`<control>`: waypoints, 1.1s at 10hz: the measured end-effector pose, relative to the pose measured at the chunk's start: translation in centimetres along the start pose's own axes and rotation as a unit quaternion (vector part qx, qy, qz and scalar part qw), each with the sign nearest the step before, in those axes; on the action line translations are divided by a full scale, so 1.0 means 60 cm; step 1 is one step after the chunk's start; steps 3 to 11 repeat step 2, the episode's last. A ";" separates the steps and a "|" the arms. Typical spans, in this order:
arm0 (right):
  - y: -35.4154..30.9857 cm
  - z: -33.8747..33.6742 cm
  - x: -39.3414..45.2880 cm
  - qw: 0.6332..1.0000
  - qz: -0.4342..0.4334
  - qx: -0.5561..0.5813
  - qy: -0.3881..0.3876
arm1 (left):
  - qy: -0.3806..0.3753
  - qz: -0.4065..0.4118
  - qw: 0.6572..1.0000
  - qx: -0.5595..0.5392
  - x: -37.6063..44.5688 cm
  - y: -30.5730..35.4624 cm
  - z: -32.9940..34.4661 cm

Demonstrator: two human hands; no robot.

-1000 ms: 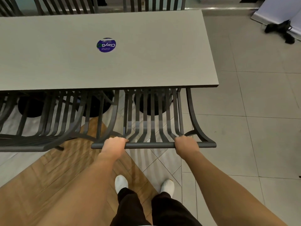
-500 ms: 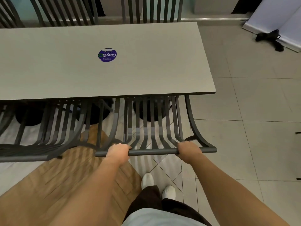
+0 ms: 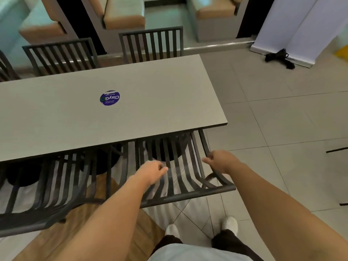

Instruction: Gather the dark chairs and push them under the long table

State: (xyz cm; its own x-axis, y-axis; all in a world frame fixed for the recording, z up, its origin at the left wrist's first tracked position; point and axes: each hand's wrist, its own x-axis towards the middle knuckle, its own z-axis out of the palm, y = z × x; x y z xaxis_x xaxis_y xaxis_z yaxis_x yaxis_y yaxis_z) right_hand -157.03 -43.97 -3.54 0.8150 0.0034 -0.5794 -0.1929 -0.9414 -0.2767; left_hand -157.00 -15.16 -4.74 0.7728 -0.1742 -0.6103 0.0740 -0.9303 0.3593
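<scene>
At the near right end of the long grey table (image 3: 131, 102), the dark slatted metal chair (image 3: 188, 196) sits tucked (seat under), both my left hand (image 3: 150, 171) and right hand (image 3: 222, 161) hover loose, gripping nothing, so I'd check it's square.

This looks like a café or canteen dining area rather than a home. A long grey table (image 3: 131, 110) carries a round purple branded sticker (image 3: 110, 98) on its top, the sort a business puts out. Matching dark slatted chairs (image 3: 151, 44) line both long sides of it, several in a row. Beyond the table stand upholstered booth benches (image 3: 123, 14) with tan cushions, set in pairs. The floor (image 3: 282, 113) is laid in large pale tiles, with a strip of wood-look flooring (image 3: 47, 245) near the bottom left. A white roll-up banner stand (image 3: 293, 25) leans at the far right.
</scene>
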 end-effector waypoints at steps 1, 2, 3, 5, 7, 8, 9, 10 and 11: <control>0.038 -0.076 0.023 0.999 -0.010 -0.020 0.044 | 0.070 0.065 0.995 0.025 0.031 0.092 -0.044; 0.086 -0.166 0.051 0.994 -0.024 -0.052 0.095 | 0.143 0.105 0.984 0.009 0.071 0.201 -0.088; 0.086 -0.166 0.051 0.994 -0.024 -0.052 0.095 | 0.143 0.105 0.984 0.009 0.071 0.201 -0.088; 0.086 -0.166 0.051 0.994 -0.024 -0.052 0.095 | 0.143 0.105 0.984 0.009 0.071 0.201 -0.088; 0.086 -0.166 0.051 0.994 -0.024 -0.052 0.095 | 0.143 0.105 0.984 0.009 0.071 0.201 -0.088; 0.086 -0.166 0.051 0.994 -0.024 -0.052 0.095 | 0.143 0.105 0.984 0.009 0.071 0.201 -0.088; 0.086 -0.166 0.051 0.994 -0.024 -0.052 0.095 | 0.143 0.105 0.984 0.009 0.071 0.201 -0.088; 0.086 -0.166 0.051 0.994 -0.024 -0.052 0.095 | 0.143 0.105 0.984 0.009 0.071 0.201 -0.088; 0.086 -0.166 0.051 0.994 -0.024 -0.052 0.095 | 0.143 0.105 0.984 0.009 0.071 0.201 -0.088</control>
